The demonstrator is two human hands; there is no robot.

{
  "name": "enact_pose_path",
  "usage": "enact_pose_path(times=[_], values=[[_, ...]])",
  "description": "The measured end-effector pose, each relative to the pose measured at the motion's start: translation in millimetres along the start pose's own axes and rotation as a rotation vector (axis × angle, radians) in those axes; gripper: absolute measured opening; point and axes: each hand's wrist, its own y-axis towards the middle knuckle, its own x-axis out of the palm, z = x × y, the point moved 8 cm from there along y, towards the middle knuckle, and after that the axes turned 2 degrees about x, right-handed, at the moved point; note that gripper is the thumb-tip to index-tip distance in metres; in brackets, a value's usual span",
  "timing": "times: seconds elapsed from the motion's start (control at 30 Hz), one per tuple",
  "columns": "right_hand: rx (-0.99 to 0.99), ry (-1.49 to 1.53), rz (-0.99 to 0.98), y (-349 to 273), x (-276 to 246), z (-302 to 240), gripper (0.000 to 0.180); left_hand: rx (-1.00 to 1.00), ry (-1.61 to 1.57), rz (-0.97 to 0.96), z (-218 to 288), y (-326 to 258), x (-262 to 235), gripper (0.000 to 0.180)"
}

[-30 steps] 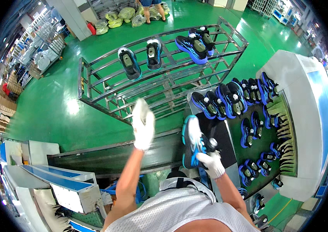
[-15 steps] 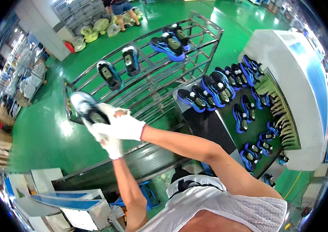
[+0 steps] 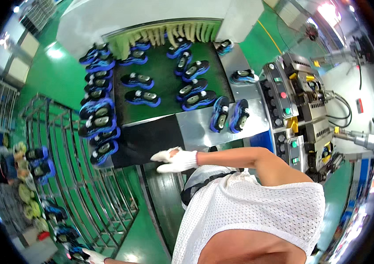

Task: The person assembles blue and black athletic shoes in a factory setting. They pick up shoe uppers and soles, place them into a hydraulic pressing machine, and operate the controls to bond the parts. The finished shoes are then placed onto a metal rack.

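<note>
My right hand (image 3: 177,161), in a white knit glove, reaches over the front edge of a black mat (image 3: 149,136) with its fingers stretched out and nothing in them. Far off at the lower left, my left hand (image 3: 93,256), also gloved, is beside a black-and-blue sports shoe (image 3: 76,252) at the end of the metal rack (image 3: 74,152). Its fingers are too small and partly hidden to show whether they grip the shoe. More such shoes stand on the rack, including a pair (image 3: 41,170) at its far end.
A dark green conveyor belt (image 3: 160,105) carries several shoes out of a white machine (image 3: 151,13) with a strip curtain. Shoes line its left edge (image 3: 99,119). Two shoes (image 3: 229,115) stand on the metal ledge, right. A machine with buttons (image 3: 284,94) stands further right.
The view has swung right toward the belt. My right hand has let go of the shoe and come over to the black mat. My left hand stays by the rack.
</note>
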Motion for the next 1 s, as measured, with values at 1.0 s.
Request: enact_pose_path(times=[1.0], values=[[1.250,0.671,1.350,-499.2,-26.5,242.4,0.051,1.776,-0.317,-1.341,616.1,-724.5,255.7,0.075]])
